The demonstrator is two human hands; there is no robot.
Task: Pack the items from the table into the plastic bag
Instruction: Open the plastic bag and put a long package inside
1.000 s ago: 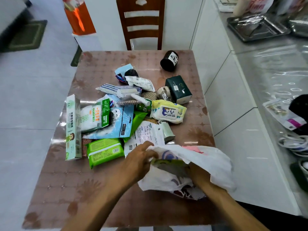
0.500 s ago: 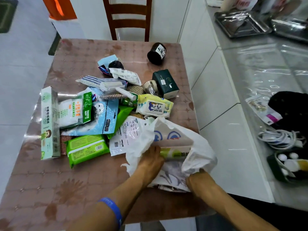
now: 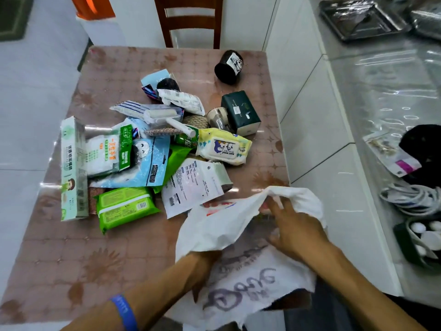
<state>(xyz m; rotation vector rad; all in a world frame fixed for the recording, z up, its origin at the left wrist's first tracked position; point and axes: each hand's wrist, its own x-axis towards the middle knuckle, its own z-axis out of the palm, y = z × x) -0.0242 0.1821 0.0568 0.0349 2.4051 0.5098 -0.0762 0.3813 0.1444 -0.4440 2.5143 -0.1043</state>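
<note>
A white plastic bag [image 3: 222, 225] with purple print lies at the table's near right corner, its mouth pulled open. My right hand [image 3: 293, 228] grips the bag's far rim. My left hand [image 3: 202, 263] reaches in under the bag's near flap and holds it; its fingers are mostly hidden. Behind the bag lies a heap of items: a green wipes pack [image 3: 126, 207], a white printed packet [image 3: 193, 185], a yellow wipes pack [image 3: 224, 146], a blue pouch [image 3: 145, 163], a tall green-white box [image 3: 72, 168], a lint roller [image 3: 167, 118], a dark green tissue box [image 3: 241, 112] and a black cup [image 3: 229, 66].
The brown table [image 3: 71, 259] ends just right of the bag. A wooden chair [image 3: 191, 20] stands at its far side. A counter [image 3: 381, 91] on the right holds a metal tray [image 3: 358, 17], coiled white cables [image 3: 410, 197] and a black object [image 3: 422, 149].
My right hand rose from the bag's near side to its far rim and spread the mouth. My left hand slid deeper under the flap. The bag shifted right and nearer to me.
</note>
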